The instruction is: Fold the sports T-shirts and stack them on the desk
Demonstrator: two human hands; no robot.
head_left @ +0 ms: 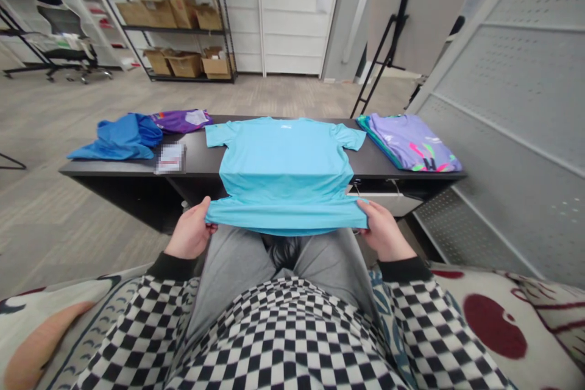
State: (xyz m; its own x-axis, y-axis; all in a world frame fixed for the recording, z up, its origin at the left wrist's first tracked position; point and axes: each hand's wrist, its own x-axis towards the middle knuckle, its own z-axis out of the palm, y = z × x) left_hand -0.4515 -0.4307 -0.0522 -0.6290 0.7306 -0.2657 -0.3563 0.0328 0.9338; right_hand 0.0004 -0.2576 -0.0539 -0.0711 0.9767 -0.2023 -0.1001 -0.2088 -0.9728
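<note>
Head view: a black table (205, 161) runs across the middle. A light blue shirt (283, 158) lies flat on it at the centre, its lower part hanging over the near edge. At 3 o'clock from it sits a stack of folded shirts (411, 143), purple on top. At 9 o'clock a crumpled blue shirt (121, 137) lies beside a purple shirt (180, 120), with a blurred card (170, 158) just before them. The left hand (189, 231) pinches the hem's corner at 7 o'clock, fingers closed on cloth. The right hand (384, 228) grips the opposite corner at 5 o'clock likewise.
</note>
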